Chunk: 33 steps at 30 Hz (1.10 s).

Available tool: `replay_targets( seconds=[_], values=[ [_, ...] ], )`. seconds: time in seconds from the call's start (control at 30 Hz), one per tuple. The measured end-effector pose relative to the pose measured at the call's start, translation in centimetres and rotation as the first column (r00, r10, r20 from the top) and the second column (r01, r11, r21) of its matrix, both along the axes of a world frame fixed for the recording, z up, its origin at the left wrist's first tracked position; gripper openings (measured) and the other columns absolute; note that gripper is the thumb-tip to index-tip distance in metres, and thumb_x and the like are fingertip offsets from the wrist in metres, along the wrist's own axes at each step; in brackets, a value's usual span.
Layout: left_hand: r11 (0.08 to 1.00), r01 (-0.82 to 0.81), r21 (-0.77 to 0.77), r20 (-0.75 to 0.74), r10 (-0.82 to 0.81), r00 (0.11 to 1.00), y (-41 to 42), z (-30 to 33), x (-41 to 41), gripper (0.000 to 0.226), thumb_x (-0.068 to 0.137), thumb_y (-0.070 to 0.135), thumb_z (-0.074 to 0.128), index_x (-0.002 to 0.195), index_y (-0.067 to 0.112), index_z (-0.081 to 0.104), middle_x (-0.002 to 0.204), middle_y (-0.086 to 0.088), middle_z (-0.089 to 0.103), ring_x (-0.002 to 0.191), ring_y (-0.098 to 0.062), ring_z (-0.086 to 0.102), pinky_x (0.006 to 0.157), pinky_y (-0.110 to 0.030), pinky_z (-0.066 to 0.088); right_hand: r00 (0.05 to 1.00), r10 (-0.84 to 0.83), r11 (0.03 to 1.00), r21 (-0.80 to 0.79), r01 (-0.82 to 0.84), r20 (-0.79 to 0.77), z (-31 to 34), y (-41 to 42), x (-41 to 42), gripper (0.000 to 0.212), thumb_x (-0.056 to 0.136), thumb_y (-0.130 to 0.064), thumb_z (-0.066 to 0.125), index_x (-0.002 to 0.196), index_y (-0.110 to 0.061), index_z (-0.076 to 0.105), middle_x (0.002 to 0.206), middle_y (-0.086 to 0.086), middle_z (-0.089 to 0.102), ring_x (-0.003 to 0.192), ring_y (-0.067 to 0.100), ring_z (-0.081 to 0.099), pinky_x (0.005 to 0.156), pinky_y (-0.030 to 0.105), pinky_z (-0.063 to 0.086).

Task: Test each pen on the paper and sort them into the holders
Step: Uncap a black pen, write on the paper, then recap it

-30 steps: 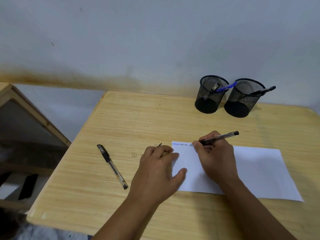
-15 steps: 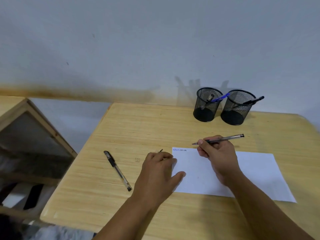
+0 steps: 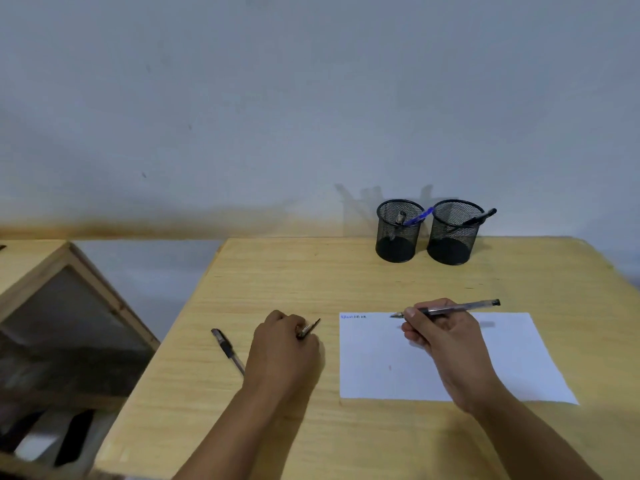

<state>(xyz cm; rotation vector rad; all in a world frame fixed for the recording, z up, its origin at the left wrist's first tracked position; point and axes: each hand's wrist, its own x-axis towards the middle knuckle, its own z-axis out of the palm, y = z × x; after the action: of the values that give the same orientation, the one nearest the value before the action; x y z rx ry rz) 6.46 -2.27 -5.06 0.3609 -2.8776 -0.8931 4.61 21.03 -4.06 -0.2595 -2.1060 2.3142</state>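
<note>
right hand (image 3: 446,344) pinches a pen (image 3: 453,308) over the paper's (image 3: 502,362) far edge | left hand (image 3: 284,348) curls round a pen cap (image 3: 309,329) left of the paper | bare table (image 3: 311,282) before two holders (image 3: 400,232), close to the far edge | one pen lying (image 3: 227,349) by the left edge, three in holders
</note>
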Motion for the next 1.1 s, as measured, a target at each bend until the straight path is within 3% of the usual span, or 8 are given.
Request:
replay_targets(
  seconds=[0.13,0.23,0.37,0.5,0.63,0.93,1.1],
  values=[
    [0.999,0.007,-0.051,-0.008,-0.007,1.000,0.0,0.2,-0.1,0.017,0.088,0.028,0.054,0.094,0.032,0.069,0.090,0.016,0.054,0.092,-0.011,0.054,0.069,-0.026,0.044,1.000,0.012,1.000,-0.012,-0.012,0.003,0.1,0.3,0.7,0.006,0.088,-0.010,0.072,0.090,-0.007,0.068,0.079,0.011,0.074,0.077,0.023,0.072,0.085,0.041,0.058],
    [0.998,0.062,-0.009,-0.070,-0.062,0.996,0.7,0.8,0.3,0.013,0.088,0.031,0.058,0.096,0.037,0.067,0.089,0.021,0.061,0.091,-0.004,0.055,0.072,-0.027,0.048,1.000,0.023,1.000,-0.005,-0.023,-0.018,0.7,0.3,1.2,0.006,0.088,-0.007,0.071,0.091,-0.005,0.067,0.077,0.009,0.075,0.078,0.025,0.072,0.081,0.037,0.059],
    [0.985,0.171,-0.002,-0.177,-0.168,0.970,2.4,1.5,1.1,0.011,0.090,0.031,0.064,0.097,0.039,0.066,0.089,0.026,0.064,0.087,-0.001,0.054,0.074,-0.020,0.041,0.995,0.076,0.995,0.069,-0.072,-0.059,1.6,0.2,1.7,0.009,0.085,-0.011,0.075,0.091,-0.007,0.069,0.079,0.011,0.076,0.081,0.032,0.071,0.080,0.038,0.059],
    [0.967,0.249,-0.048,-0.264,-0.252,0.931,3.8,1.9,1.4,0.013,0.088,0.031,0.069,0.097,0.040,0.066,0.090,0.029,0.063,0.085,0.000,0.051,0.077,-0.024,0.041,0.986,0.139,0.981,0.149,-0.124,-0.091,2.3,0.2,2.1,0.009,0.083,-0.013,0.077,0.089,-0.011,0.071,0.078,0.005,0.076,0.072,0.020,0.071,0.069,0.024,0.056],
    [0.954,0.298,-0.039,-0.302,-0.296,0.906,4.9,2.8,1.6,0.012,0.089,0.032,0.068,0.098,0.038,0.069,0.088,0.032,0.060,0.086,0.001,0.051,0.078,-0.024,0.042,0.984,0.146,0.978,0.166,-0.127,-0.102,2.5,0.4,2.2,0.008,0.082,-0.012,0.078,0.086,-0.015,0.072,0.077,-0.002,0.076,0.070,0.007,0.070,0.065,0.018,0.052],
    [0.911,0.412,0.025,-0.347,-0.378,0.858,7.2,3.1,1.8,0.012,0.090,0.026,0.067,0.098,0.035,0.072,0.093,0.027,0.067,0.092,0.000,0.054,0.079,-0.012,0.039,0.994,0.098,0.993,0.064,-0.095,-0.052,1.7,1.5,3.3,0.011,0.075,-0.015,0.083,0.081,-0.022,0.078,0.085,0.000,0.078,0.085,0.015,0.072,0.084,0.034,0.054],
    [0.880,0.457,0.126,-0.374,-0.385,0.844,9.1,3.1,2.2,0.013,0.089,0.021,0.066,0.097,0.028,0.075,0.091,0.028,0.069,0.095,0.003,0.059,0.083,-0.007,0.038,0.997,0.062,0.997,0.044,-0.061,-0.038,1.4,2.7,4.1,0.010,0.077,-0.014,0.082,0.081,-0.023,0.077,0.082,-0.003,0.077,0.082,0.007,0.070,0.081,0.030,0.049]
  ],
)
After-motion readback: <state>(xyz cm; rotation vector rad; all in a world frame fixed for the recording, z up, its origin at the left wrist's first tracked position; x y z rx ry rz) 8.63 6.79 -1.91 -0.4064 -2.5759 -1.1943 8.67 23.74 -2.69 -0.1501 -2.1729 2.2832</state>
